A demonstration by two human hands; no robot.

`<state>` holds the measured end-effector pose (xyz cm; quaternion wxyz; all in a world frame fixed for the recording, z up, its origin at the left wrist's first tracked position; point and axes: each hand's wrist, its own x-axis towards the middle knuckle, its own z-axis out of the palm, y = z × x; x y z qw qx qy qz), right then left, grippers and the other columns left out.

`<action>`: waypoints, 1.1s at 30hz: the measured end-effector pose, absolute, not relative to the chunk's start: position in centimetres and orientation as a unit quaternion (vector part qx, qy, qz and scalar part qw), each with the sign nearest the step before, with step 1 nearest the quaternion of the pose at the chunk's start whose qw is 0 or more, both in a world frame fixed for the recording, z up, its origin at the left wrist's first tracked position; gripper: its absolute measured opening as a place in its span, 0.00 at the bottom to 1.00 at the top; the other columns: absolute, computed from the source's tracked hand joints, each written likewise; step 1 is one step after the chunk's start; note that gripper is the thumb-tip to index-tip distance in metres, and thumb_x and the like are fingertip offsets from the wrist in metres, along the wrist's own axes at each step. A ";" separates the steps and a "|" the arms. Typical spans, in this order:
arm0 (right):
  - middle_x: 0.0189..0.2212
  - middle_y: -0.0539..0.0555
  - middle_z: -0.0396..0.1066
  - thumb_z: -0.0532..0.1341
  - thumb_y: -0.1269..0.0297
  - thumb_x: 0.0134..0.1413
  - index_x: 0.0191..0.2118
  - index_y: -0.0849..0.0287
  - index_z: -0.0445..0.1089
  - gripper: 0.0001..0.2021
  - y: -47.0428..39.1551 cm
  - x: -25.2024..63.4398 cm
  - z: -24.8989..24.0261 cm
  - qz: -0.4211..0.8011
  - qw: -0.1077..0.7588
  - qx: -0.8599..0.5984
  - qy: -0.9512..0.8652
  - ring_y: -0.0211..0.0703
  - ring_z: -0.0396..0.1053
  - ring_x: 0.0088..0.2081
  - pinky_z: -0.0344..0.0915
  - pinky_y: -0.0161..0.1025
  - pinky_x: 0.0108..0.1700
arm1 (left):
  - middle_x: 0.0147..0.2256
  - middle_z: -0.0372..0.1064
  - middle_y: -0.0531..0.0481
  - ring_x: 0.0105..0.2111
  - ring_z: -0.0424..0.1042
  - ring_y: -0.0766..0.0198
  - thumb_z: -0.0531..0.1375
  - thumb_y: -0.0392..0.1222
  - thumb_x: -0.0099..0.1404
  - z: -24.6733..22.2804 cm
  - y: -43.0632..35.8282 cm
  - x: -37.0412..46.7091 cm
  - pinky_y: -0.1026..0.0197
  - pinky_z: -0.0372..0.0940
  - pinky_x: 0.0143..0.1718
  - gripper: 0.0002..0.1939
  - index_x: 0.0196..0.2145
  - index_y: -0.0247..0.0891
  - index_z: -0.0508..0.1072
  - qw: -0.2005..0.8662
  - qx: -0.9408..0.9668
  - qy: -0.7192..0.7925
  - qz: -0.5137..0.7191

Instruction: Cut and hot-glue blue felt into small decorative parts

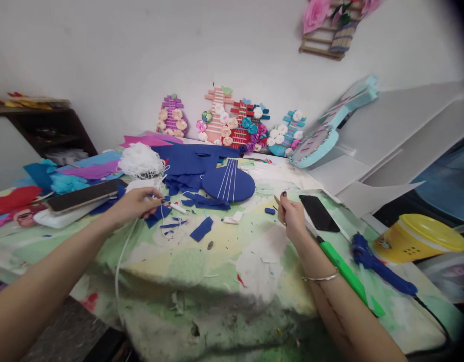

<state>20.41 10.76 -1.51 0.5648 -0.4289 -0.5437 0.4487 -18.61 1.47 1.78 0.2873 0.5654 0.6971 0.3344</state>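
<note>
My left hand is over the left of the table, its fingers pinched together on white string that trails in loose loops below. Just behind that hand sits a tangled ball of white string. My right hand is closed, thumb up, around a small tool with a pointed metal tip; the rest of it is hidden in the fist. Between the hands, farther back, lies a dark blue guitar-shaped piece with white strings running up it. Blue scraps lie nearer me.
At right are a black phone, a green-handled tool, a blue glue gun and a yellow tub. Another phone is at left. Several decorated small guitars lean on the wall. A white cable hangs over the front edge.
</note>
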 end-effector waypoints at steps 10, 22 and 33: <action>0.11 0.39 0.44 0.65 0.46 0.41 0.23 0.59 0.63 0.20 9.5 18.3 -1.5 0.571 0.444 -0.372 -0.582 0.27 0.40 0.13 0.37 0.30 0.17 | 0.27 0.74 0.49 0.28 0.72 0.60 0.59 0.43 0.56 0.5 9.1 -8.4 0.64 0.59 0.30 0.20 0.47 0.37 0.72 0.055 0.822 0.544 0.156; 0.17 0.43 0.53 0.64 0.54 0.44 0.30 0.60 0.67 0.14 9.5 19.0 -1.3 0.529 0.450 -0.386 -0.607 0.29 0.49 0.17 0.47 0.32 0.20 | 0.22 0.72 0.50 0.22 0.69 0.66 0.57 0.40 0.58 0.7 11.6 -6.1 0.65 0.62 0.27 0.10 0.33 0.35 0.77 0.091 0.799 0.525 0.278; 0.38 0.50 0.62 0.68 0.59 0.44 0.59 0.49 0.58 0.34 8.5 19.0 -0.8 0.486 0.411 -0.278 -0.719 0.34 0.57 0.29 0.58 0.34 0.32 | 0.13 0.59 0.60 0.11 0.54 0.77 0.65 0.37 0.51 7.4 6.5 0.2 0.73 0.48 0.12 0.07 0.28 0.33 0.72 0.634 0.503 0.334 0.483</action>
